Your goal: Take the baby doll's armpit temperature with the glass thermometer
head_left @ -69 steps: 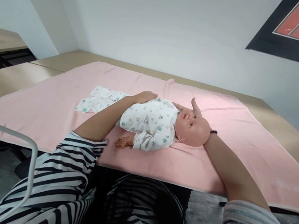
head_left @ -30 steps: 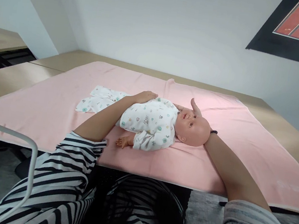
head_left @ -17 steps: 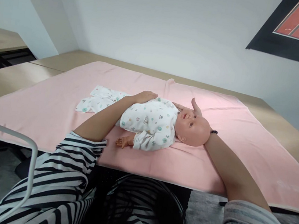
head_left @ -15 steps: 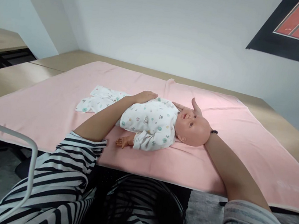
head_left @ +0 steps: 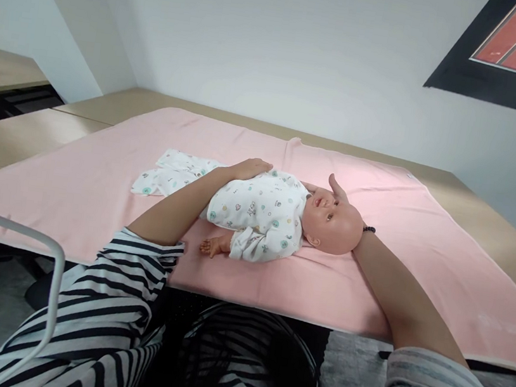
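A baby doll [head_left: 333,226] in a white printed outfit [head_left: 255,212] lies on its back on a pink blanket [head_left: 94,196], its head toward the right. My left hand [head_left: 252,168] rests flat across the doll's belly, fingers stretched toward the far side. Behind the doll's head and neck is my right hand [head_left: 339,189], open, with the thumb sticking up; its palm and part of its fingers are hidden by the head. One small doll hand [head_left: 215,246] pokes out of the near sleeve. The outfit's legs [head_left: 169,171] stretch to the left.
The blanket covers most of a wooden table [head_left: 122,97] that stands against a white wall [head_left: 282,49]. A white curved bar [head_left: 56,280] is at the lower left. Another table [head_left: 2,64] stands at the far left, and a dark-framed window [head_left: 504,81] is at upper right.
My right hand has shifted very slightly: its fingers show less beyond the doll's neck and the thumb sits a little lower. My left hand and the doll keep their places.
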{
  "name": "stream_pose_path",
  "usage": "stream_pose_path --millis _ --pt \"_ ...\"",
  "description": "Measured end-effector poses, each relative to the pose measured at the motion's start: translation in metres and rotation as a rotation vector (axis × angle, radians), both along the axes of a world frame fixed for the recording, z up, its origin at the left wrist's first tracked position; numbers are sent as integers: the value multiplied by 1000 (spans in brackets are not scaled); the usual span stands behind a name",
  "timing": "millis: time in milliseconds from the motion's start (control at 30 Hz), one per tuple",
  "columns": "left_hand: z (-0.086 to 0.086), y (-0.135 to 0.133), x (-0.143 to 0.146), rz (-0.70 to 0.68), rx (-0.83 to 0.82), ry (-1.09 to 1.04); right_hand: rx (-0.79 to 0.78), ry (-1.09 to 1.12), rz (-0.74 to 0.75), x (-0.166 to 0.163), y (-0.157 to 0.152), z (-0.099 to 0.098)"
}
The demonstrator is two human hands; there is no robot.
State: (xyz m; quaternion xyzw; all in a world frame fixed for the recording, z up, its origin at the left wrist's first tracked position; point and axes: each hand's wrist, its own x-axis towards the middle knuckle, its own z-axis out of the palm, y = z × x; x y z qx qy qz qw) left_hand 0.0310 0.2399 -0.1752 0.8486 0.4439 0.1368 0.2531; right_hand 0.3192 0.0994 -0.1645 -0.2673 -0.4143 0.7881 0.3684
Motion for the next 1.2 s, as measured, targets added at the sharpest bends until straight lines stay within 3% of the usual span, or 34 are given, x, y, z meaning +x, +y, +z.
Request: stream_pose_path --millis 167,267,367,467,567,667,800,1067,1133,1200 --pt "6 -8 2 -26 -1 17 21 -22 20 -3 -11 9" --pt "20 -19 -1 -91 5 24 47 -106 50 -2 -8 13" --pt "47 -32 -15 -98 -112 121 164 -201 -16 4 7 21" --pt "83 -50 -35 -44 -306 328 316 -339 77 18 20 41" --pt "119 -74 -47 -147 -348 430 561 -541 226 29 17 70" --pt "144 -98 -48 -253 -350 491 773 -859 254 27 1 95" --pt "154 -115 -44 -309 -302 535 897 -1119 319 7 -18 104" --pt "159 -117 -57 -307 -246 483 945 -1088 336 -4 -25 103" --pt "167 -128 -64 -360 -236 422 942 -1011 441 -1 -27 109" --pt "179 -144 -70 -439 -236 370 943 -893 640 0 -30 113"
